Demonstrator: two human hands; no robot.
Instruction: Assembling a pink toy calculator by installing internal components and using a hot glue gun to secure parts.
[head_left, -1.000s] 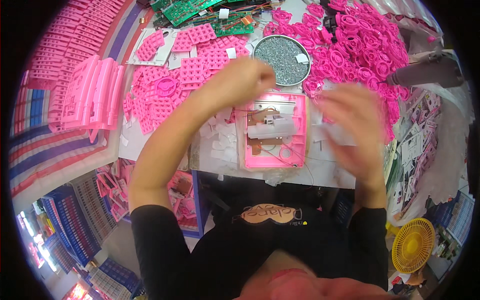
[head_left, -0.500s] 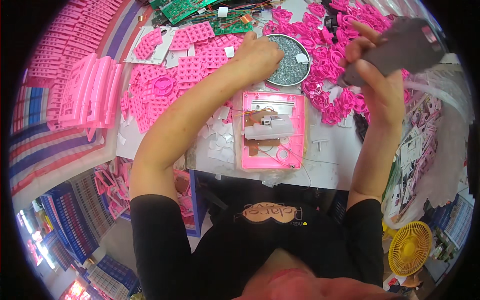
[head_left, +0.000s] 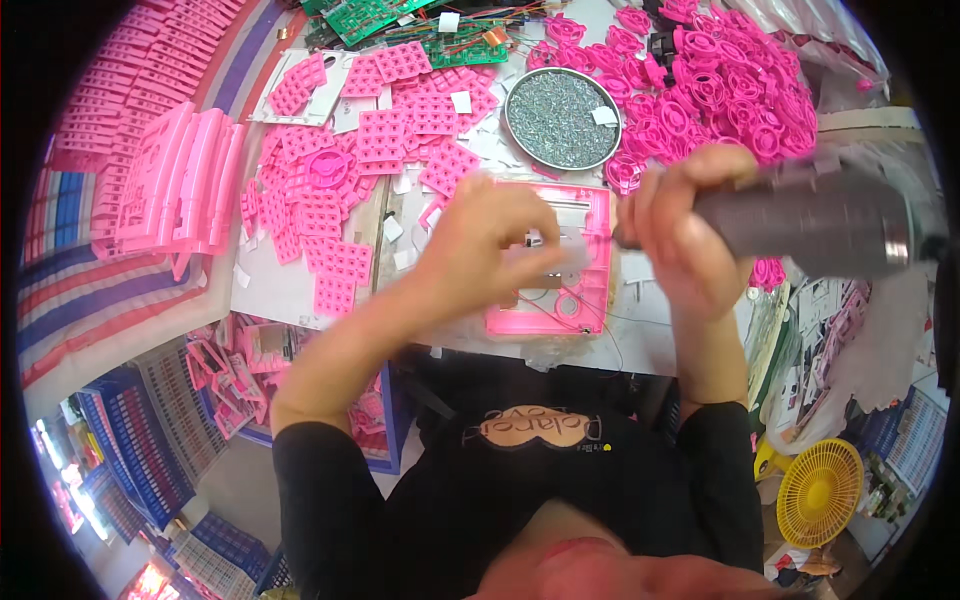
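A pink plastic housing [head_left: 598, 290] lies on the table in front of me, with a pale part, wires and a brown piece inside. Over its left side is my left hand [head_left: 482, 235], fingers curled toward the thumb; blur hides whether a small thing is between them. My right hand [head_left: 690, 235] is wrapped round a dark grey power screwdriver [head_left: 810, 220], held nearly level, its narrow end pointing left toward the housing. Just beyond the housing stands a round metal dish [head_left: 508, 122] full of small screws [head_left: 562, 118].
Pink button pads [head_left: 380, 135] are heaped at the left, with green circuit boards [head_left: 465, 50] behind them. Pink ring-shaped parts [head_left: 680, 110] pile up at the far right. Stacked pink housings [head_left: 170, 190] stand far left. A yellow fan [head_left: 820, 495] is at the lower right.
My left hand has left the screw dish and come nearer, over the housing. My right hand has brought the screwdriver left and nearer, turning it closer to level.
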